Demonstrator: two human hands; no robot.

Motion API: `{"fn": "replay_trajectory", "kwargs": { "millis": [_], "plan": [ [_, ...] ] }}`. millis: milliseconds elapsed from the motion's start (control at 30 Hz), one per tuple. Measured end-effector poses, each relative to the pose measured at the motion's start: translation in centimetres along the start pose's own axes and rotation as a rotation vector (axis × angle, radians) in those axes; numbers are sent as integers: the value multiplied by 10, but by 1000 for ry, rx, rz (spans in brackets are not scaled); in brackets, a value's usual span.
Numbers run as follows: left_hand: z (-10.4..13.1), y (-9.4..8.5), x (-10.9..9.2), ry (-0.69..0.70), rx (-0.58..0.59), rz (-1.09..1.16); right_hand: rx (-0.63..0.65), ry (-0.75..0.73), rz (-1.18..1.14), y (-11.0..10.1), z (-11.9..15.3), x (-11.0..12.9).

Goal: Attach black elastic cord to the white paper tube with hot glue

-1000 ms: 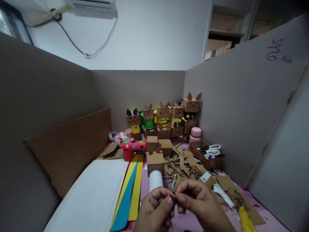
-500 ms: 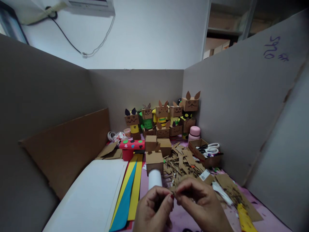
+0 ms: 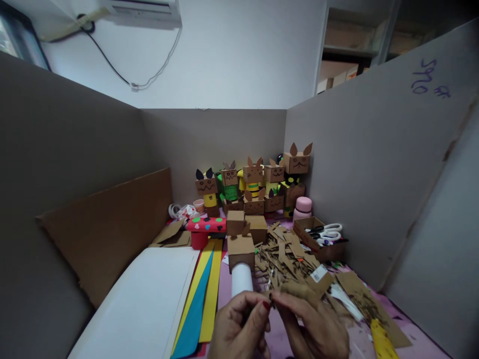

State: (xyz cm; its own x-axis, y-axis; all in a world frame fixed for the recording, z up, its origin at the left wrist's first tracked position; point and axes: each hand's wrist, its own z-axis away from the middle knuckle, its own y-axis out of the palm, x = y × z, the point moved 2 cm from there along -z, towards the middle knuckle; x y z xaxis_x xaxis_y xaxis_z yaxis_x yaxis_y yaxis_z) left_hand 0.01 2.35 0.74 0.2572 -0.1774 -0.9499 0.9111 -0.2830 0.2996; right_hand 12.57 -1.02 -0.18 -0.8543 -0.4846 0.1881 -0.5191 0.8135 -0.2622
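At the lower middle, my left hand [image 3: 243, 324] is closed in a pinch, thumb and forefinger meeting around a small dark bit too tiny to identify. My right hand [image 3: 312, 321] touches the same bit from the right with its fingers pressed together. Just beyond them a white paper tube [image 3: 241, 279] lies against a cardboard box [image 3: 240, 251]. A smaller cardboard cube [image 3: 235, 223] stands behind that box. Cardboard scraps [image 3: 284, 252] are heaped beyond my right hand.
Box-headed cardboard figures [image 3: 253, 173] stand at the back. White sheets [image 3: 138, 299], yellow and blue paper [image 3: 196, 304], and a red spotted piece [image 3: 205, 224] are left. A box of scissors [image 3: 322, 249], pink bottle [image 3: 302, 208] and yellow tube [image 3: 382, 339] are right.
My right hand has turned, its fingers straighter and its back lower and further left. My left hand stays nearly in place. The whole view has shifted slightly.
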Motion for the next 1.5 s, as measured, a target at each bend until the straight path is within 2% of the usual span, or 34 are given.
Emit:
{"fn": "replay_trajectory", "kwargs": {
  "millis": [100, 200, 400, 600, 767, 900, 1033, 1300, 1500],
  "plan": [
    [-1, 0, -2, -47, 42, 48, -36, -8, -60, 1, 0, 4],
    [-2, 0, -4, -36, 74, 75, -51, 7, -121, 2, 1, 4],
    [-1, -2, -3, -34, 73, 4, -61, 12, -193, 3, 0, 2],
    [0, 0, -5, -47, 96, 3, -23, -25, -92, -1, -5, -1],
    [0, 2, -3, -5, 76, 120, 25, 1, -72, -2, -7, -5],
    [-1, 4, 0, 46, 95, 205, -7, 128, -138, 0, -6, -2],
    [1, 5, 2, 70, 33, 163, 6, 321, -248, 1, -5, 2],
    [5, 3, -1, 66, -144, 170, 73, 671, -649, 9, -1, 5],
    [3, 2, 2, 70, -164, 206, 86, 907, -923, 12, -2, 11]
  ]
}}
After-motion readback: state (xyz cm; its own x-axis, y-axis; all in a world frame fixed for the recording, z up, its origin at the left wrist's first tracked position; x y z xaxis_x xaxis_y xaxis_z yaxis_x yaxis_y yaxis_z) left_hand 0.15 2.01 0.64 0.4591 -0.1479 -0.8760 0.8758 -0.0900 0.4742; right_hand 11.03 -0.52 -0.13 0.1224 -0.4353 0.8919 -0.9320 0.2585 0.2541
